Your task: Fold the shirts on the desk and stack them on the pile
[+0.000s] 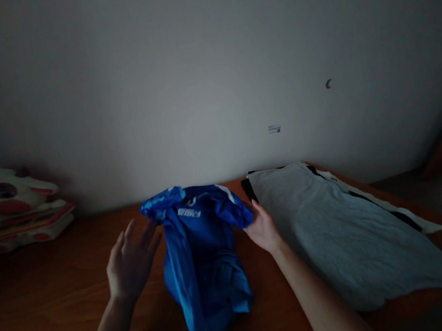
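Observation:
A blue jersey (204, 238) with white lettering and a white stripe hangs crumpled over the wooden surface, its lower part drooping toward me. My right hand (261, 228) is closed on its right upper edge, thumb raised along the cloth. On the other side, my left hand (130, 261) has its fingers spread apart, palm toward the jersey. Its fingertips are close to the jersey's patterned left end; whether they touch it I cannot tell. The jersey's underside is hidden.
Grey, black and white garments lie spread in a stack, a grey shirt (331, 232) on top, at the right. A white and red cow-shaped object (14, 206) stands at the far left on the brown wooden surface (39, 303). Behind is a plain wall (194, 82).

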### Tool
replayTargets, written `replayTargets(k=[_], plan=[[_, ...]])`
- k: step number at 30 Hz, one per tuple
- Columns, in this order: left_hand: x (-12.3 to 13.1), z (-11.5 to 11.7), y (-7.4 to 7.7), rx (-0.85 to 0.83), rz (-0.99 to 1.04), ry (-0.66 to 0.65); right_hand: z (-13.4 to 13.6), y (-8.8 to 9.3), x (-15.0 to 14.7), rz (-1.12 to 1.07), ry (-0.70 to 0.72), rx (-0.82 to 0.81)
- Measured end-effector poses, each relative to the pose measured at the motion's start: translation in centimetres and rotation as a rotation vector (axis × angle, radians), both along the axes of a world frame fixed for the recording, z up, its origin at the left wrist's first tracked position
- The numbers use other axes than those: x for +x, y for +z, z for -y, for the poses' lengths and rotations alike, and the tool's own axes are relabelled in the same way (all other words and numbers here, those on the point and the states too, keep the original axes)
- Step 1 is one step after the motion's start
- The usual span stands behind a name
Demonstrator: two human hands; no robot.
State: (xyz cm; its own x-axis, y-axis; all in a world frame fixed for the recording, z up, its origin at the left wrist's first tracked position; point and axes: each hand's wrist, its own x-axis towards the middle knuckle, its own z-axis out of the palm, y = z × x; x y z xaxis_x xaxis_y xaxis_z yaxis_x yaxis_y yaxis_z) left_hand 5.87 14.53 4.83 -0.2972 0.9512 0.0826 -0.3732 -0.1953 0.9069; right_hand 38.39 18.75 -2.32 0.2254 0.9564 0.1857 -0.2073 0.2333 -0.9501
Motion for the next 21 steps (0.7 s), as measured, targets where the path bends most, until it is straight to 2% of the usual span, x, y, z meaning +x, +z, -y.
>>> replayTargets(k=[2,4,6,9,12,14,15,18,21], plan=[[0.1,-0.6,-1.0,-0.018,-0.125,0.121,-1.0,-0.4,-0.1,0.005,-0.005,-0.02],[0.1,-0.9,-2.2,-0.051,-0.28,0.182,-1.5,-1.1,-0.1,0.096,-0.041,-0.031],[0.4,-1.0,-3.4,-0.062,-0.496,0.138,-1.3,-1.6,-0.5,0.199,-0.043,-0.019],[1.5,-0.7,-4.6,-0.062,-0.87,0.003,0.0,-2.0,-1.9,0.32,0.005,0.029],[2.5,-0.2,-5.3,0.016,-1.138,-0.07,1.6,-1.8,-3.4,0.721,0.068,0.168],[2.8,0.0,-5.2,0.058,-1.165,-0.115,2.2,-1.6,-4.0,0.96,0.098,0.202],[2.9,0.1,-5.1,0.053,-1.142,-0.132,2.3,-1.6,-4.2,0.998,0.113,0.191],[2.6,-0.1,-4.5,-0.057,-0.983,-0.155,2.0,-1.5,-4.1,0.919,0.128,0.167],[1.8,-0.6,-3.8,-0.12,-0.724,-0.104,1.3,-1.2,-3.4,0.76,-0.013,0.168]])
